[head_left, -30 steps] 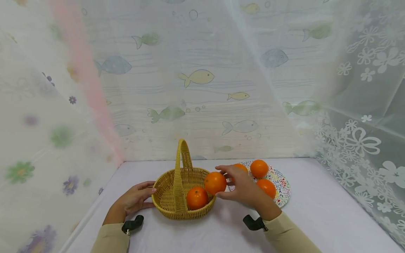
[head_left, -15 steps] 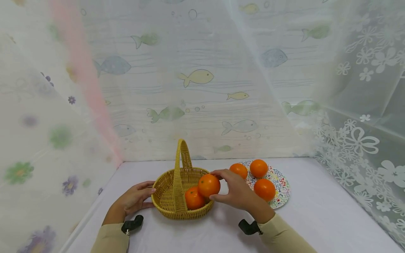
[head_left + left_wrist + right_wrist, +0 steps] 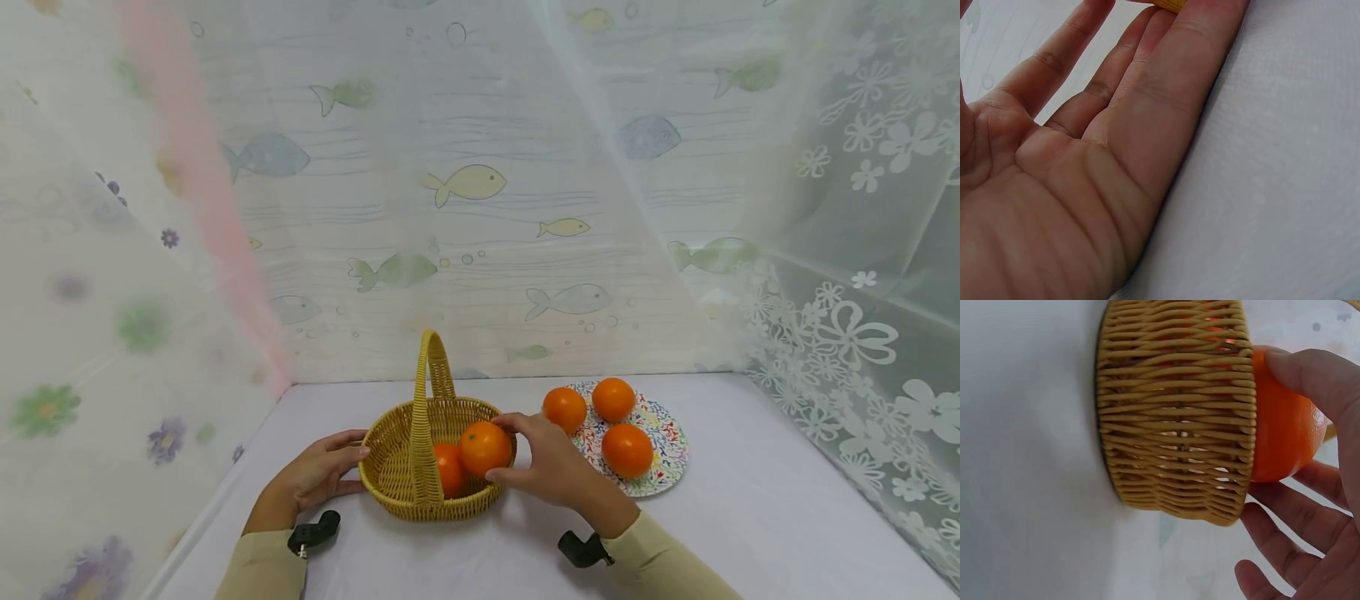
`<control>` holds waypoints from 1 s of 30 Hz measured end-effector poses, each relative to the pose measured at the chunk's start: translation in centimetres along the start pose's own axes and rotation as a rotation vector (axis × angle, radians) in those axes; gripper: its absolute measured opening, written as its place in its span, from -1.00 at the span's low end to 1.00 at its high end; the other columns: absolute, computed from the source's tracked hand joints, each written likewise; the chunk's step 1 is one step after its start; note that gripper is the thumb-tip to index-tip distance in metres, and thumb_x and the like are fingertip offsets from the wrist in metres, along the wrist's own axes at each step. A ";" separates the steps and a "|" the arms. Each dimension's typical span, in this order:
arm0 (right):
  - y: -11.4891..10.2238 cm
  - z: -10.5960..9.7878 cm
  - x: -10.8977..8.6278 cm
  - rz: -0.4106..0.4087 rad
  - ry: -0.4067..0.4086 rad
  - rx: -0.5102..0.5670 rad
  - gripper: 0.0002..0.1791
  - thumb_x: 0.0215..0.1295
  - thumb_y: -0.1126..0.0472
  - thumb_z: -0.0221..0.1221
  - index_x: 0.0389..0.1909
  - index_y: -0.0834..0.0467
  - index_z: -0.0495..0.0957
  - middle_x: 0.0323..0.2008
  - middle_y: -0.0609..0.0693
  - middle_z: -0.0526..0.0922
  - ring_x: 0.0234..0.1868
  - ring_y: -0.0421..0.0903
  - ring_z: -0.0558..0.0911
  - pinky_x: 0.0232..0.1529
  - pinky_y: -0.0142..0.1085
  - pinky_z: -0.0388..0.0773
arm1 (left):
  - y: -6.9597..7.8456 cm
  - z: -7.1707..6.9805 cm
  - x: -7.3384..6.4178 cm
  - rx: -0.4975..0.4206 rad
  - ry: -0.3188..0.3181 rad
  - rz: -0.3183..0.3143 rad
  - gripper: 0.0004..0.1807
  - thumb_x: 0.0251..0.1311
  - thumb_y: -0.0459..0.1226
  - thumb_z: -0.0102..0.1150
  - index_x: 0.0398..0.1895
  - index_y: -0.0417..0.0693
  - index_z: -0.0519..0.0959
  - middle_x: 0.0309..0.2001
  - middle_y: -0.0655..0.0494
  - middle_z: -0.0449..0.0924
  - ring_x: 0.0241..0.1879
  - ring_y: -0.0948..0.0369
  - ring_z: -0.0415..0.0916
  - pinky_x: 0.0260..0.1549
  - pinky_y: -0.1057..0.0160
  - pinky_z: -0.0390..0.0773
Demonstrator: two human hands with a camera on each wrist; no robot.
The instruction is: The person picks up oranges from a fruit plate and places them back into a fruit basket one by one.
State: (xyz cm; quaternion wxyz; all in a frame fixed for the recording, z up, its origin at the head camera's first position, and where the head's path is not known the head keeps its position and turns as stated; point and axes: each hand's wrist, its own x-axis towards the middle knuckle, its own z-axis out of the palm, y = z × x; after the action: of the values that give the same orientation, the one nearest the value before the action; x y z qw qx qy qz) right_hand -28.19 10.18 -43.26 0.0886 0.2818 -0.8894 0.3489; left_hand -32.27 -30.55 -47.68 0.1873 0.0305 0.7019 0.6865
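In the head view, my right hand (image 3: 551,460) holds an orange (image 3: 485,448) between thumb and fingers, inside the right end of a yellow wicker basket (image 3: 397,500). The right wrist view shows this orange (image 3: 1285,419) partly sunk below the basket rim (image 3: 1246,444), the thumb on one side and fingers on the other. Another orange (image 3: 449,471) lies in the basket beside it, partly hidden by the handle. My left hand (image 3: 318,471) holds the basket's left end at the rim. Only a sliver of basket (image 3: 1171,5) shows past those fingers in the left wrist view.
A patterned plate (image 3: 667,442) stands to the right of the basket. It bears three oranges, the nearest orange (image 3: 627,450) close to my right forearm. The basket's tall handle (image 3: 423,417) arches over its middle. White cloth (image 3: 757,500) covers the table, with printed curtains (image 3: 480,250) around it.
My right hand has moved left and down, bringing its orange from the basket's right rim into the basket. The orange inside has shifted left behind the handle. My left hand stays put.
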 end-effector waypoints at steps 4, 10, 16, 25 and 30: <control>0.0 0.4 -0.1 -0.002 0.006 -0.017 -0.25 0.12 -0.27 0.47 0.31 -0.10 0.53 0.18 -0.24 0.63 0.17 -0.19 0.57 0.26 -0.09 0.60 | 0.0 0.0 0.0 -0.002 -0.010 0.004 -0.29 0.44 -0.20 0.24 0.55 -0.20 0.23 0.32 0.00 0.51 0.21 0.16 0.58 0.14 -0.14 0.66; 0.3 0.8 -0.1 -0.059 0.035 -0.046 -0.46 0.16 -0.13 0.50 0.13 -0.06 0.63 0.05 -0.21 0.70 0.09 -0.17 0.59 0.19 -0.14 0.62 | -0.1 0.1 0.0 -0.009 0.006 0.004 -0.28 0.42 -0.21 0.26 0.54 -0.21 0.24 0.30 0.01 0.53 0.20 0.16 0.58 0.13 -0.15 0.66; 0.3 0.8 0.0 -0.091 0.038 -0.039 -0.70 0.22 0.04 0.47 -0.08 0.03 0.69 -0.08 -0.14 0.74 0.07 -0.16 0.58 0.17 -0.09 0.60 | -0.2 0.0 0.1 -0.007 0.025 -0.001 -0.29 0.40 -0.20 0.28 0.53 -0.20 0.26 0.27 0.03 0.56 0.19 0.15 0.58 0.13 -0.17 0.66; 0.3 0.9 0.1 -0.081 0.016 -0.029 -0.78 0.25 0.06 0.45 -0.14 0.00 0.69 -0.11 -0.25 0.71 0.05 -0.22 0.55 0.17 -0.10 0.58 | -0.2 -0.1 0.0 -0.013 0.009 -0.006 -0.32 0.41 -0.19 0.27 0.52 -0.17 0.29 0.25 0.07 0.58 0.19 0.15 0.57 0.14 -0.14 0.66; 0.4 0.9 0.1 -0.100 0.031 -0.034 -0.79 0.24 0.08 0.46 -0.17 -0.01 0.68 -0.13 -0.26 0.70 0.03 -0.23 0.57 0.16 -0.11 0.59 | -0.2 0.0 0.0 -0.008 0.011 -0.005 -0.31 0.41 -0.18 0.27 0.52 -0.17 0.29 0.28 0.03 0.56 0.19 0.13 0.58 0.13 -0.15 0.67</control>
State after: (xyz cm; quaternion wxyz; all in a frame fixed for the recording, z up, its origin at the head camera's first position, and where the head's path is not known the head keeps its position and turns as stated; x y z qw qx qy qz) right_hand -28.44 9.75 -44.12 0.1244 0.3190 -0.8784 0.3334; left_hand -32.21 -30.56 -47.82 0.1855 0.0244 0.7003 0.6889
